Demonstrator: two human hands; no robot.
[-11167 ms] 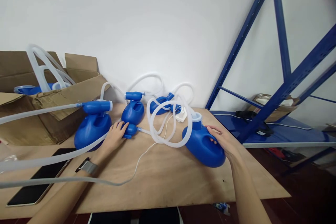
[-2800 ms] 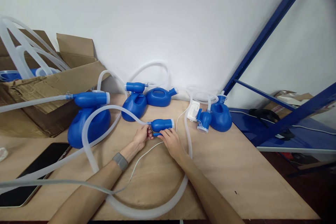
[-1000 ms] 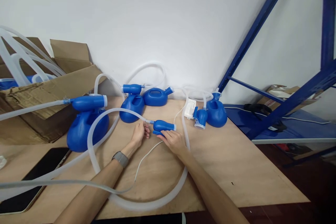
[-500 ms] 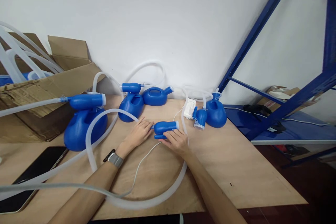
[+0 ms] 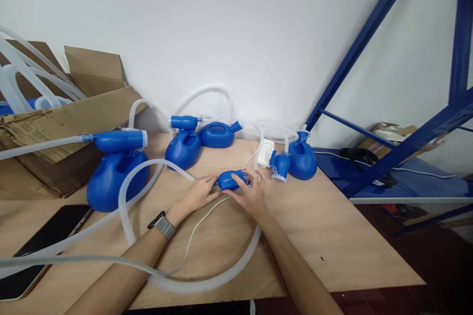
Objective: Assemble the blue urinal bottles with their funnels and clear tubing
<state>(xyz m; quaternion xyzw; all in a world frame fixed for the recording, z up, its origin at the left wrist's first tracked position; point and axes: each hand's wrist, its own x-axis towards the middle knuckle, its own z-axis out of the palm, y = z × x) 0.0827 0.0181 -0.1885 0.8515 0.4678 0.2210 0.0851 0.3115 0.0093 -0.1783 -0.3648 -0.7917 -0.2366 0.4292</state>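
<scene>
Small blue funnel piece (image 5: 229, 180) lies on the desk (image 5: 332, 236), just in front of the white adapter block (image 5: 265, 153), which serves here as the landmark. Its long axis runs left to right across the view, slightly tilted; the wide end points toward the adapter side, the narrow end toward the clear hose (image 5: 148, 170) that joins it from the left. Both hands meet at this piece. Left hand (image 5: 197, 194) sits at the narrow, hose end, fingers (image 5: 210, 181) curled loosely about the joint; whether they truly pinch the hose there I cannot tell. Right hand (image 5: 250, 194) comes in from the near side, fingers (image 5: 254, 177) wrapped over the wide end, gripping the funnel piece against the desk. Right hand is the nearer to the adapter; left hand is the farther. Left of the adapter, against the wall, two blue bottles (image 5: 199, 139); right of it, another blue bottle (image 5: 301, 160) touching a second funnel (image 5: 280, 165). A phone (image 5: 37, 246) lies far left.
</scene>
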